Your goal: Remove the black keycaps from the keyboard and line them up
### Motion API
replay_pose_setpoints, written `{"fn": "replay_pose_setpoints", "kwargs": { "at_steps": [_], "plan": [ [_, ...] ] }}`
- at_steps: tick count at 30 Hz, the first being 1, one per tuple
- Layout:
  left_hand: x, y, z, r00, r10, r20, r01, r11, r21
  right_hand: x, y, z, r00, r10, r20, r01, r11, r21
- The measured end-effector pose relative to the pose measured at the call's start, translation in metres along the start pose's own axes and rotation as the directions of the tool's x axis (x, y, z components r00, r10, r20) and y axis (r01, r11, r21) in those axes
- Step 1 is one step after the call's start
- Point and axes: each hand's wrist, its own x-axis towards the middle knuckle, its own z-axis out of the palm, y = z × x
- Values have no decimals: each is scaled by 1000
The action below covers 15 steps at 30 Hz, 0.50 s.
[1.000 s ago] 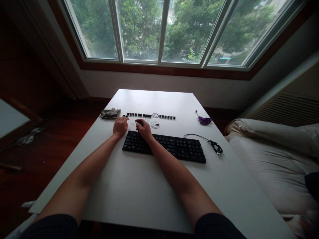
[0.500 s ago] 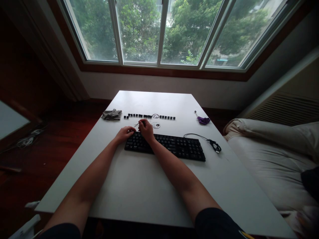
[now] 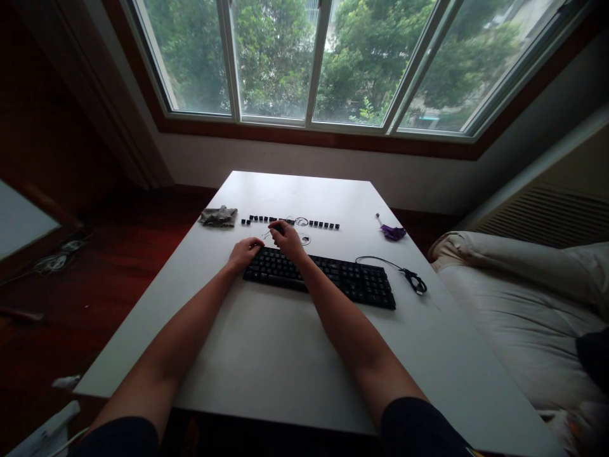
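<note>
A black keyboard lies slantwise on the white table. My left hand is at its back left corner, fingers curled against the edge. Over the keyboard's back edge, my right hand pinches a wire keycap puller, its thin wire ends pointing left and its dark handle partly hidden by my fingers. Behind my hands runs a row of loose black keycaps, with two more keycaps at its left end. A small clear round lid or dish sits just right of my right hand.
A crumpled grey cloth lies at the table's left edge. On the right are a purple cloth-like item and the keyboard's coiled USB cable. Another round clear piece interrupts the keycap row. A beige sofa borders the table's right side.
My right hand has lifted slightly away from the keyboard toward the keycap row, puller still in it. My left hand stays at the corner. The whole view has shifted slightly.
</note>
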Motion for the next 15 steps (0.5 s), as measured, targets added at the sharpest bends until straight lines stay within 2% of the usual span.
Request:
{"fn": "replay_pose_setpoints", "kwargs": {
  "at_steps": [5,8,10,13,15],
  "plan": [
    [-1,6,6,996,-43,-83,48,997,62,7,3,-11,985,84,151,-86,996,5],
    [-2,7,9,991,-62,-120,68,997,48,10,7,-15,980,87,181,-102,992,72],
    [-1,6,9,986,-68,-153,74,997,33,11,12,-19,983,72,172,-79,996,37],
    [0,4,9,975,-66,-214,72,997,21,13,17,-24,991,1,137,18,991,-131],
    [0,2,7,977,-54,-208,59,998,17,13,21,-27,991,-51,124,76,974,-212]
  ]
}}
